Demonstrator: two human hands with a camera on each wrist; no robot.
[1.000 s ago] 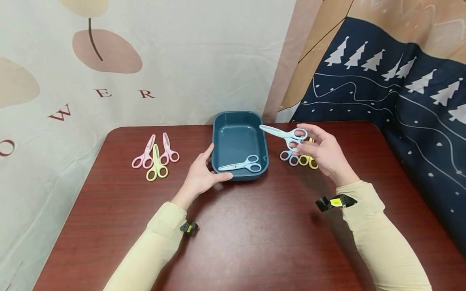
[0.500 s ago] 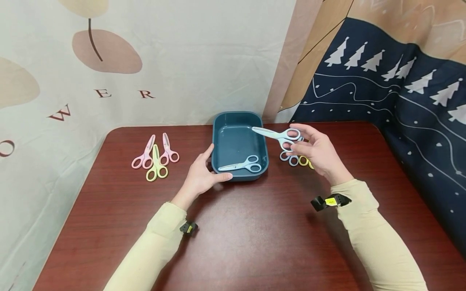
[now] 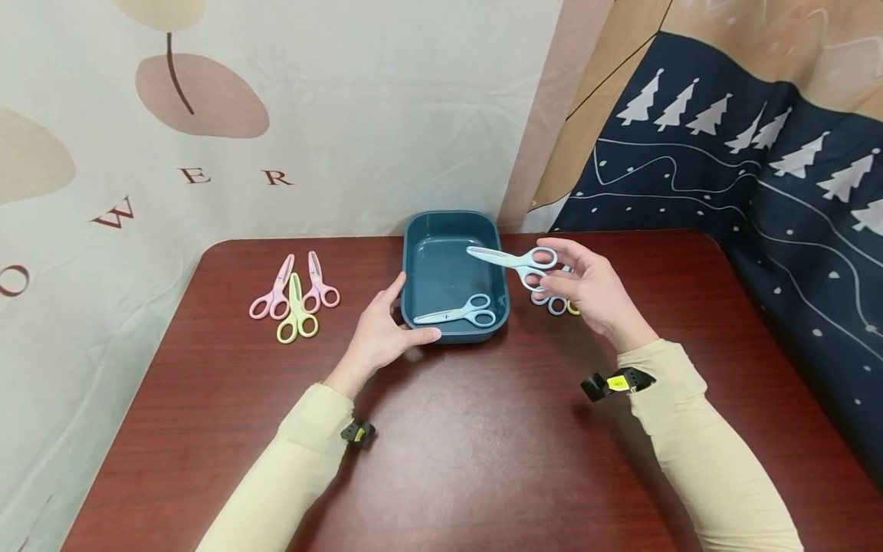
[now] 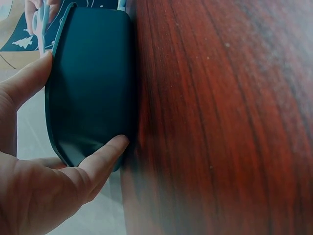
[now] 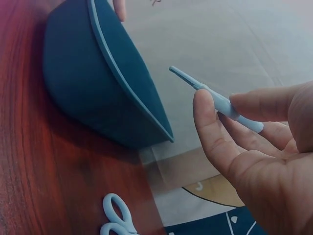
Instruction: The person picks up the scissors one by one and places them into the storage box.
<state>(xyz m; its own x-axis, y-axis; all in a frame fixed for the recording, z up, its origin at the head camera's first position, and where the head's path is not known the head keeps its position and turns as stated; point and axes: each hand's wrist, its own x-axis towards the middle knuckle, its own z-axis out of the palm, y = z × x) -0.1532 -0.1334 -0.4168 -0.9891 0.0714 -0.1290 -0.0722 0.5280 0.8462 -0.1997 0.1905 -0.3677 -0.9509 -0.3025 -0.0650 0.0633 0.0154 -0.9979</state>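
Observation:
My right hand pinches a pair of light blue scissors by the handles, thumb and fingers on opposite faces in the right wrist view. The blades point left, above the right side of a dark teal bin. Inside the bin, along its near end, lies another pair of blue scissors. My left hand rests at the bin's near left corner with fairly straight fingers. Its thumb touches the near rim and its fingers lie against the left side. In the left wrist view, fingertips touch the bin's outer wall.
On the left of the table lie two pink scissors and a yellow-green pair. Right of the bin, blue scissors and yellow scissors lie partly hidden behind my right hand. A curtain hangs behind.
My right hand has moved left with the light blue scissors, bringing the blades from the bin's right rim to over its inside. The left hand and the bin have stayed still.

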